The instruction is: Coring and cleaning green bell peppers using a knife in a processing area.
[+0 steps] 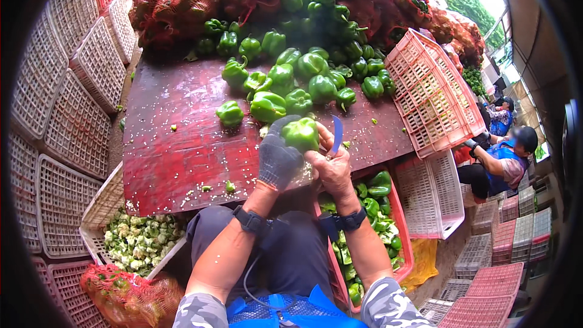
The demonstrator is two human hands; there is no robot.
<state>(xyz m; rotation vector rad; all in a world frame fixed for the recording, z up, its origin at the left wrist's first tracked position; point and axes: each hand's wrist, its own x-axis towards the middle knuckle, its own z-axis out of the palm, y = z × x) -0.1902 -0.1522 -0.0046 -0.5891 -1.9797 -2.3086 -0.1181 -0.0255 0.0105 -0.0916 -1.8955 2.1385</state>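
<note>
My left hand (pixel 277 158), in a dark grey glove, is closed around a green bell pepper (pixel 301 134) just above the table's near edge. Bare, my right hand (pixel 334 169) grips a small knife; its bluish curved blade (pixel 337 134) points up beside the pepper. The knife's handle is hidden in the fingers, and the right thumb lies close to the pepper's lower side. Beyond both hands, loose whole peppers (pixel 268 107) are spread over the red tabletop (pixel 182 140), heaped higher toward the back.
Red mesh sacks (pixel 176 6) are piled behind the peppers. Below my right forearm stands a red crate (pixel 408 255) of cut peppers. A pale crate (pixel 91 231) at lower left holds cut-out cores. A pink crate (pixel 434 94) leans at the table's right; stacked crates (pixel 67 127) line the left.
</note>
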